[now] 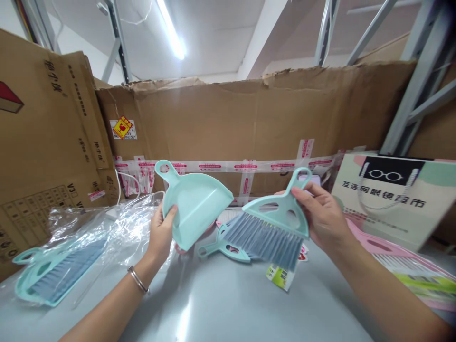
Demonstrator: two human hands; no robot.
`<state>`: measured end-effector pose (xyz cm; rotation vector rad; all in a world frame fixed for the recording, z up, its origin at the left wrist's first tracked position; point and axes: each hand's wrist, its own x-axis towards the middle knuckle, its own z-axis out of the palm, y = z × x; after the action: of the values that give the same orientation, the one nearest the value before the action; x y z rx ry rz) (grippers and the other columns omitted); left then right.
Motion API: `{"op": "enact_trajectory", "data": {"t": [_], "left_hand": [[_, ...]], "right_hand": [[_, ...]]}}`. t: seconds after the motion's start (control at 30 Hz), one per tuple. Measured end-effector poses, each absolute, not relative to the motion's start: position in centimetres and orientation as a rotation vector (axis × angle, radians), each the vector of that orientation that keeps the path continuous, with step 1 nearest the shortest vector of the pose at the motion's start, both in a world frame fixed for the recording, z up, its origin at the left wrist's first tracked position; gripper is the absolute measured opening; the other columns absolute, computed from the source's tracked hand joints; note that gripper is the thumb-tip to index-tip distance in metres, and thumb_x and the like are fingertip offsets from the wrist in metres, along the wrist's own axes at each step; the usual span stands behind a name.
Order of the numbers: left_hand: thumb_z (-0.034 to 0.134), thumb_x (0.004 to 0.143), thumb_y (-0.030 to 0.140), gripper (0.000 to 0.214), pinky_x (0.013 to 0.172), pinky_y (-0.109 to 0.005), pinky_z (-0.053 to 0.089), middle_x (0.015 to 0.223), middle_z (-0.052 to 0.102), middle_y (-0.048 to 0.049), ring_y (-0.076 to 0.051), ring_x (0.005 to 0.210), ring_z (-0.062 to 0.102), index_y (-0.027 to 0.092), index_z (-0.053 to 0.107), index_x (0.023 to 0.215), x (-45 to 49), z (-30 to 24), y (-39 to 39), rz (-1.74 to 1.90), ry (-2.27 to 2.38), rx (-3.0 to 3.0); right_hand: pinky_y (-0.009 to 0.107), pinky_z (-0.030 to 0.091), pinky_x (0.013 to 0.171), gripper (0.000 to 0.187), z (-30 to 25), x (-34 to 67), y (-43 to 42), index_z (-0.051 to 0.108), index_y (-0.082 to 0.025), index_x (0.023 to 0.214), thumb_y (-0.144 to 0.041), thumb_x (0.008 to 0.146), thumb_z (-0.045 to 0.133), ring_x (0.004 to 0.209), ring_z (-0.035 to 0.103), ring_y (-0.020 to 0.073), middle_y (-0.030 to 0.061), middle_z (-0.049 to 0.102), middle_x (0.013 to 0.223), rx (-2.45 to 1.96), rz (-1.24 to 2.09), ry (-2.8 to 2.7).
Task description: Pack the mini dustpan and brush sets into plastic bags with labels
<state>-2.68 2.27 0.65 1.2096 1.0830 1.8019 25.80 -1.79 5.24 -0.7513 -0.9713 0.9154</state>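
Observation:
My left hand (162, 232) grips a mint-green dustpan (195, 204) by its left side, thumb on the inner face and the looped handle pointing up. In my right hand (320, 209) is a mint-green hand brush (274, 211), pinched near its handle, its grey-blue bristles (267, 240) hanging down. Both are held above the table. Behind and below them a second mint-green brush (228, 247) lies on the table, partly hidden by the held brush. A green-and-white label card (280, 277) lies just below the held bristles.
At left, another mint dustpan-and-brush set (60, 273) lies beside crumpled clear plastic (124, 232). A pink set (406, 259) with a yellow-green label lies at right, before a printed paper bag (395, 199). Cardboard (228, 123) walls the back of the grey table (213, 308).

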Motion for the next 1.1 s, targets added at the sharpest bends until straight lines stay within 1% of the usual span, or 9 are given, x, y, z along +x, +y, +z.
{"op": "enact_trajectory", "data": {"t": [0.1,0.2,0.27,0.33,0.53,0.7,0.83,1.03,1.1], "left_hand": [[0.065,0.068,0.042,0.048,0.077,-0.032,0.047,0.103,0.063,-0.0060,-0.023,0.093,0.058,0.019,0.057,0.110,-2.4,0.6,1.9,1.652,1.133,1.276],[0.064,0.068,0.045,0.047,0.074,-0.032,0.049,0.102,0.065,-0.0059,-0.024,0.091,0.060,0.020,0.060,0.108,-1.7,0.6,1.2,1.454,1.180,1.329],[0.061,0.070,0.047,0.045,0.079,-0.033,0.048,0.107,0.064,-0.0059,-0.024,0.097,0.059,0.022,0.061,0.108,-1.0,0.6,0.5,1.321,1.149,1.366],[0.057,0.074,0.050,0.044,0.087,-0.033,0.045,0.115,0.062,-0.0056,-0.024,0.105,0.055,0.024,0.062,0.109,-0.3,0.4,-0.1,1.213,1.105,1.415],[0.047,0.080,0.054,0.049,0.102,-0.040,0.033,0.132,0.050,-0.0041,-0.025,0.121,0.044,0.026,0.056,0.120,1.2,-0.5,-1.4,0.974,1.056,1.546],[0.046,0.080,0.055,0.051,0.104,-0.042,0.030,0.134,0.047,-0.0049,-0.026,0.123,0.041,0.024,0.055,0.120,1.4,-0.5,-1.7,0.953,1.047,1.592],[0.048,0.080,0.053,0.046,0.101,-0.042,0.034,0.127,0.054,-0.0059,-0.025,0.117,0.047,0.026,0.059,0.115,1.3,-0.4,-1.4,0.988,1.015,1.602],[0.053,0.077,0.052,0.041,0.094,-0.039,0.038,0.115,0.062,-0.0077,-0.026,0.115,0.048,0.024,0.065,0.105,0.9,-0.8,-0.7,1.088,1.066,1.476],[0.055,0.075,0.052,0.041,0.091,-0.037,0.040,0.113,0.062,-0.0074,-0.026,0.113,0.050,0.024,0.066,0.103,0.8,-0.9,-0.5,1.112,1.106,1.442]], "right_hand": [[0.025,0.048,0.046,0.028,5.0,24.4,-2.7,0.052,-0.021,0.069,-0.036,0.060,0.074,0.049,0.059,0.0128,-0.0007,0.068,0.068,-0.800,1.107,-1.025],[0.023,0.046,0.046,0.028,4.4,22.9,-3.3,0.056,-0.020,0.070,-0.040,0.061,0.074,0.047,0.056,0.0107,-0.0020,0.064,0.062,-0.826,1.240,-1.045],[0.020,0.042,0.044,0.030,3.7,22.1,-3.5,0.058,-0.018,0.069,-0.043,0.061,0.074,0.046,0.052,0.0085,-0.0035,0.059,0.056,-0.867,1.254,-1.078],[0.020,0.040,0.044,0.033,3.1,21.4,-3.7,0.061,-0.017,0.069,-0.045,0.059,0.074,0.047,0.050,0.0077,-0.0033,0.058,0.056,-0.925,1.226,-1.130],[0.024,0.046,0.057,0.042,2.4,20.4,-3.7,0.065,-0.018,0.087,-0.043,0.056,0.075,0.064,0.058,0.0135,0.0025,0.067,0.077,-0.965,1.204,-1.218],[0.022,0.045,0.054,0.040,2.4,20.4,-3.7,0.063,-0.017,0.088,-0.041,0.058,0.074,0.060,0.057,0.0108,0.0031,0.066,0.079,-0.968,1.225,-1.223],[0.022,0.046,0.055,0.033,2.2,20.5,-3.7,0.058,-0.018,0.082,-0.040,0.061,0.073,0.061,0.057,0.0107,0.0022,0.066,0.078,-0.948,1.205,-1.203],[0.029,0.049,0.062,0.023,3.5,21.1,-4.3,0.044,-0.023,0.074,-0.034,0.069,0.064,0.074,0.062,0.0173,0.0013,0.066,0.084,-0.713,1.309,-1.109],[0.031,0.049,0.065,0.022,4.2,21.5,-4.6,0.040,-0.023,0.069,-0.029,0.069,0.061,0.078,0.061,0.0188,0.0001,0.066,0.079,-0.628,1.311,-1.079]]}}
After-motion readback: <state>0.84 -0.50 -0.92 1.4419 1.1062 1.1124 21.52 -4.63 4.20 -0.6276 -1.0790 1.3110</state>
